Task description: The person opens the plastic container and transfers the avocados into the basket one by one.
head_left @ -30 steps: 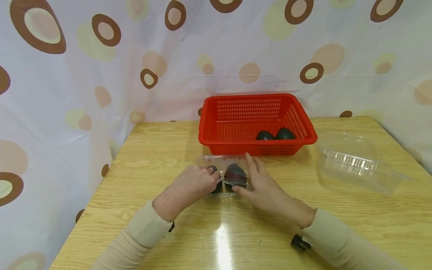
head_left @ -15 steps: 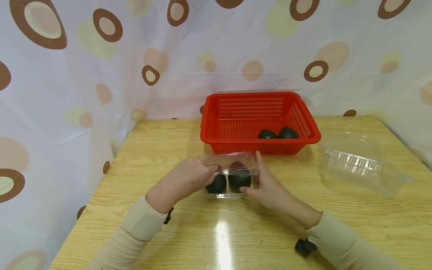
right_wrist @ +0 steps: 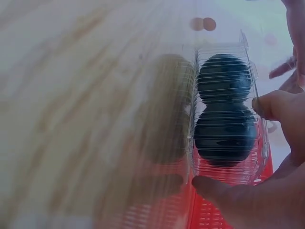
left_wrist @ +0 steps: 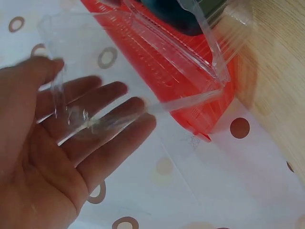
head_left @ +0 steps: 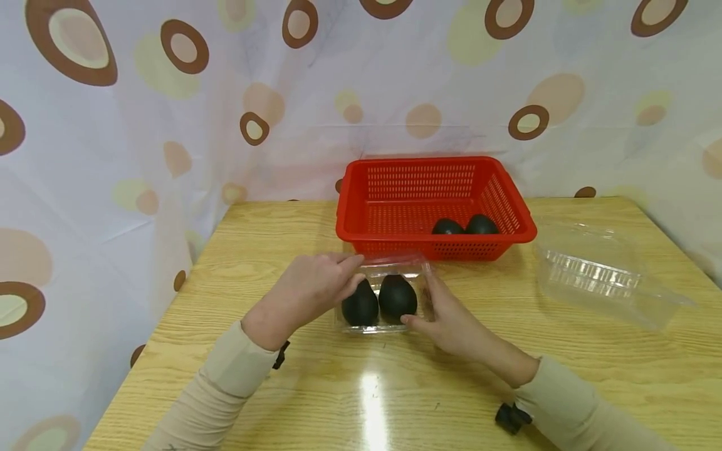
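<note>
L hand: fingers ~straight, touching lid. R hand grips box; 2 dark ovals inside, nr its fingers.

We note: two avocados in front container on surface; basket behind, two more avocados at its right front; second container right of basket.

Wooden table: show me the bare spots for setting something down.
Bare: table left of the left hand and red basket; between left sleeve and right sleeve; between that sleeve and the empty box. Crowded: the middle, where the right hand grips the loaded box just before the basket.
</note>
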Demonstrator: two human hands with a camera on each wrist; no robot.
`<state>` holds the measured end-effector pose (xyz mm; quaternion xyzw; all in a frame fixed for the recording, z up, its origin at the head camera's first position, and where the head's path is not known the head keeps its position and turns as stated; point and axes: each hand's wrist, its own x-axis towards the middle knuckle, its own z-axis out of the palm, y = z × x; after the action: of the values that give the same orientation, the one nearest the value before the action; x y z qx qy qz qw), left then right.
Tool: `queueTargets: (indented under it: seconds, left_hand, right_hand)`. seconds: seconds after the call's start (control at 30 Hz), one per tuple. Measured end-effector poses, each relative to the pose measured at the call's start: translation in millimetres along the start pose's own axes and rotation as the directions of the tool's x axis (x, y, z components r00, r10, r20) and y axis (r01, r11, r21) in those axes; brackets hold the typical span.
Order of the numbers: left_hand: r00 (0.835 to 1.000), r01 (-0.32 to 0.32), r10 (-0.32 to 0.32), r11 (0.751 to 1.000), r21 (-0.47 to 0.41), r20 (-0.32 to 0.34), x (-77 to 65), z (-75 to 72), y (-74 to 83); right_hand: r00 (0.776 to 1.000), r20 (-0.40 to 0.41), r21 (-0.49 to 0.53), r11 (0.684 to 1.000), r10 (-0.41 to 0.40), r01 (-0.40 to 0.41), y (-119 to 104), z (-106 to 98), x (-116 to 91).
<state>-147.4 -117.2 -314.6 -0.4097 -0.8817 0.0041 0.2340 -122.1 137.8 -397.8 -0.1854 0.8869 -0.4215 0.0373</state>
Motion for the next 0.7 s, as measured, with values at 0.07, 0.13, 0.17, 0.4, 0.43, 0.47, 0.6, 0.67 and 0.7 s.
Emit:
queueTargets:
  seconds: [0.07, 0.13, 0.17, 0.4, 0.43, 0.47, 0.6, 0.67, 0.7]
  left_hand:
    - [0.999, -0.001, 0.001, 1.0, 0.001, -0.046, 0.8, 0.6, -1.6]
    - [0.994, -0.008, 0.007, 1.0, -0.006, -0.109, 2.0, 1.2, -3.0]
    - [0.991, -0.01, 0.008, 1.0, -0.009, -0.136, 2.7, 1.6, -3.7]
    - [0.979, 0.024, -0.039, 0.997, -0.077, -0.2, 6.0, 4.5, -8.0]
    - [0.979, 0.032, -0.049, 0.996, -0.089, -0.198, 6.0, 4.8, -8.6]
    - [0.979, 0.036, -0.056, 0.994, -0.102, -0.198, 5.8, 5.5, -9.5]
    - [0.975, 0.036, -0.064, 0.99, -0.136, -0.213, 4.5, 8.5, -12.3]
    - [0.972, 0.034, -0.064, 0.99, -0.136, -0.226, 4.0, 10.0, -13.7]
    - [0.971, 0.037, -0.066, 0.991, -0.128, -0.23, 3.8, 10.6, -14.2]
  right_hand:
    - [1.0, 0.001, -0.022, 1.0, -0.005, 0.005, -0.2, -0.1, -0.9]
    - [1.0, 0.003, -0.038, 0.999, 0.004, -0.003, -1.1, -0.1, -2.0]
    - [1.0, 0.003, -0.047, 0.999, 0.011, -0.011, -1.9, -0.1, -2.6]
    - [0.995, 0.033, -0.112, 0.99, 0.092, -0.088, -5.0, 1.0, -7.0]
    - [0.995, 0.038, -0.115, 0.989, 0.095, -0.09, -5.4, 1.0, -7.2]
    - [0.994, 0.041, -0.116, 0.988, 0.105, -0.1, -5.9, 1.0, -7.5]
    - [0.992, 0.048, -0.142, 0.984, 0.117, -0.109, -8.1, 0.0, -9.9]
    - [0.992, 0.048, -0.164, 0.98, 0.12, -0.11, -9.7, -1.0, -11.7]
    - [0.992, 0.047, -0.174, 0.979, 0.119, -0.109, -10.6, -1.6, -12.5]
